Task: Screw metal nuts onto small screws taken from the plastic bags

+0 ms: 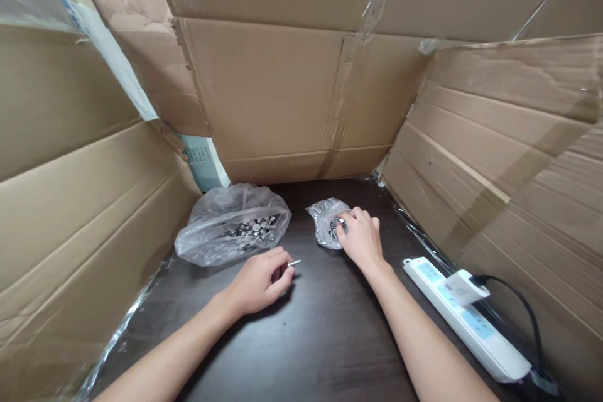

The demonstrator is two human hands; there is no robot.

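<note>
My left hand (261, 279) is closed in a pinch just above the dark table. From its fingertips a thin silver screw (294, 262) sticks out to the right; the rest of it is hidden. Farther right, my right hand (362, 232) dips its curled fingertips into the mouth of a small clear plastic bag (323, 233) with small shiny metal parts in it. Whether a piece is between those fingertips is hidden. Beyond my left hand lies a larger clear plastic bag (202, 242), its opening showing many round-headed metal pieces (257, 226).
Cardboard walls (268, 88) enclose the dark tabletop (325, 326) at the back and both sides. A white power strip (475, 320) lies along the right side, with a white plug-in adapter (464, 289) and black cable (522, 304). A pale green box (205, 163) shows at the back left.
</note>
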